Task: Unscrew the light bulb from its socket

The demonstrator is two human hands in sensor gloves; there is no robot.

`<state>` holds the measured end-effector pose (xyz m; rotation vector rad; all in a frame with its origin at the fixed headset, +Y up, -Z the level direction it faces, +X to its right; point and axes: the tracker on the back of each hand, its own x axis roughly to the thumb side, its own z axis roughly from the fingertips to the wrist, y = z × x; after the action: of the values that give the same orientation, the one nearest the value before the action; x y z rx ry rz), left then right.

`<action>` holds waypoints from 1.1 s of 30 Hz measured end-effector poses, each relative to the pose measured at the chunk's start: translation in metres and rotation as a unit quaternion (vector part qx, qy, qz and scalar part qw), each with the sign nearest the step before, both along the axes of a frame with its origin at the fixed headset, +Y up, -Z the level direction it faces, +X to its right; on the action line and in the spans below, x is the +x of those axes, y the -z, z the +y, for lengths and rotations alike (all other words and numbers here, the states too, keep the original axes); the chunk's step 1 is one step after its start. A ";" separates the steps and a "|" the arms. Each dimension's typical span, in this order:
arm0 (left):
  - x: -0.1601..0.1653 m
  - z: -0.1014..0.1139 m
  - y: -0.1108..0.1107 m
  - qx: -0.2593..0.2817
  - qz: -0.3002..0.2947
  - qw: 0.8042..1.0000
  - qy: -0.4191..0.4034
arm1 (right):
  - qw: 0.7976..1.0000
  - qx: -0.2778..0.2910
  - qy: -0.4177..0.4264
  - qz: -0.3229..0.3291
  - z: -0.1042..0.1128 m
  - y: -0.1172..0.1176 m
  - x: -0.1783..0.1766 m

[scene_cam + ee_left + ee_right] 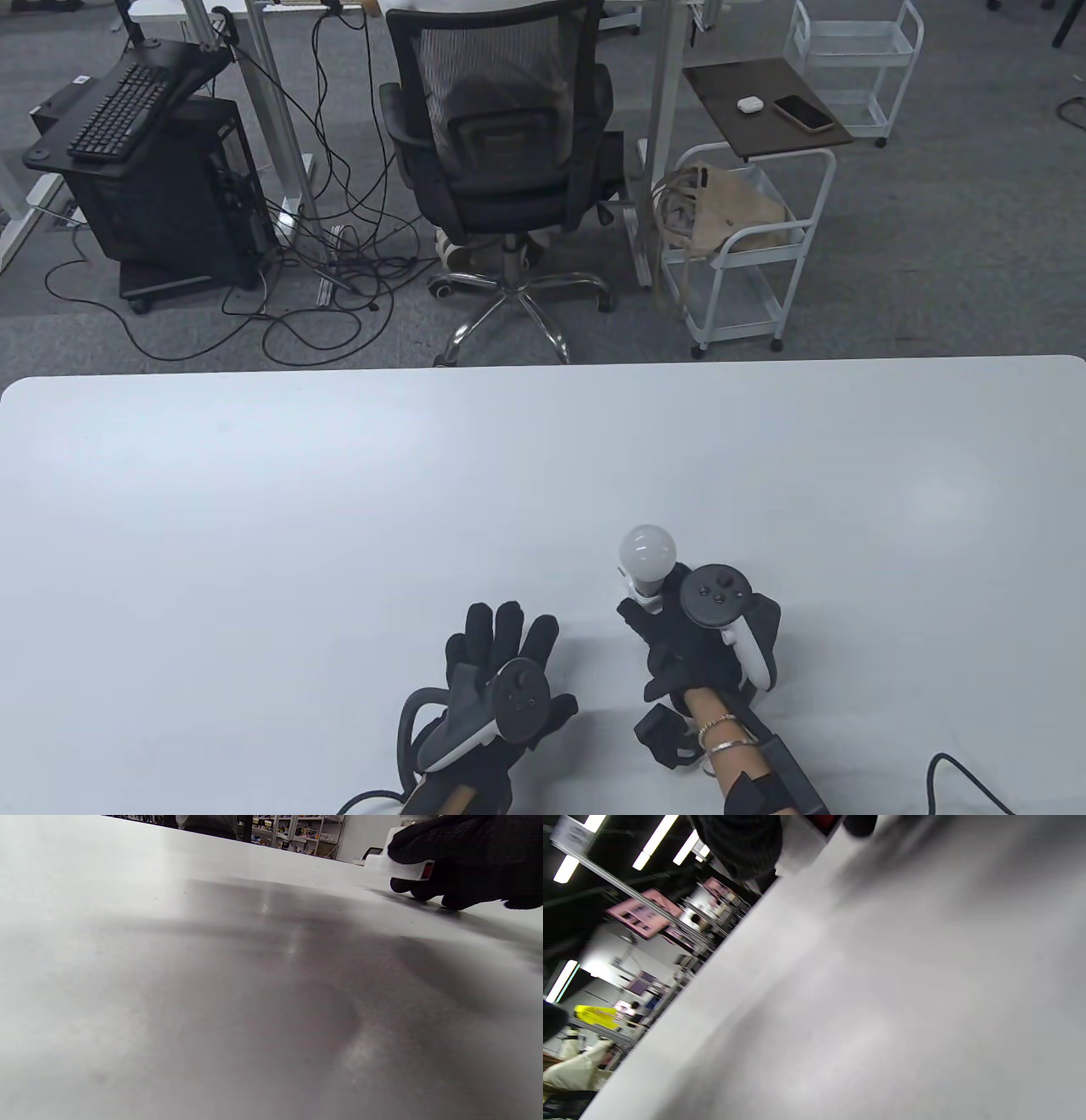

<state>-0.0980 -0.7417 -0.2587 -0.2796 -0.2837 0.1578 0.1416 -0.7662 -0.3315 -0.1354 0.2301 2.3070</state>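
Observation:
A white round light bulb (648, 550) stands upright in a white socket (640, 592) near the table's front edge. My right hand (679, 632) grips the socket base, its fingers wrapped around it below the bulb. In the left wrist view the socket (398, 868) shows at the top right, held by the black gloved fingers (462, 861) of the right hand. My left hand (501, 671) lies flat on the table to the left of the bulb, fingers spread, holding nothing. The right wrist view is blurred and shows a dark finger (742, 840) by a white part.
The white table (339, 509) stretches far and to both sides. A black cable (959, 777) lies at the front right corner. Beyond the table's far edge stand an office chair (505, 144) and a white cart (747, 246).

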 end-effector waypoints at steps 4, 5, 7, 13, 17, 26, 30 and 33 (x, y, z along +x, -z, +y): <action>-0.005 0.003 0.002 0.013 0.007 1.000 -0.025 | 0.989 0.132 -0.049 0.047 0.025 -0.021 -0.004; -0.006 0.004 0.003 0.015 0.009 0.999 -0.028 | 0.987 0.137 -0.063 0.057 0.028 -0.024 -0.004; -0.009 0.007 0.003 0.025 0.014 0.999 -0.043 | 0.980 0.151 -0.095 0.085 0.035 -0.034 -0.007; -0.016 0.010 0.005 0.039 0.024 0.993 -0.108 | 0.963 0.180 -0.150 0.131 0.043 -0.058 -0.014; -0.018 0.009 0.006 0.035 0.015 0.989 -0.140 | 0.947 0.185 -0.203 0.168 0.046 -0.068 -0.022; -0.016 0.009 0.006 0.070 -0.009 0.979 -0.194 | 0.939 0.200 -0.202 0.192 0.046 -0.070 -0.027; -0.018 0.012 0.008 0.082 -0.009 0.974 -0.210 | 0.934 0.230 -0.199 0.186 0.048 -0.072 -0.026; -0.020 0.014 0.008 0.088 -0.012 0.973 -0.215 | 0.929 0.240 -0.212 0.186 0.048 -0.075 -0.029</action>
<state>-0.1184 -0.7279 -0.2665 -0.0394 -0.3784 0.5544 0.1128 -0.7179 -0.2569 0.5564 -0.2016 2.7311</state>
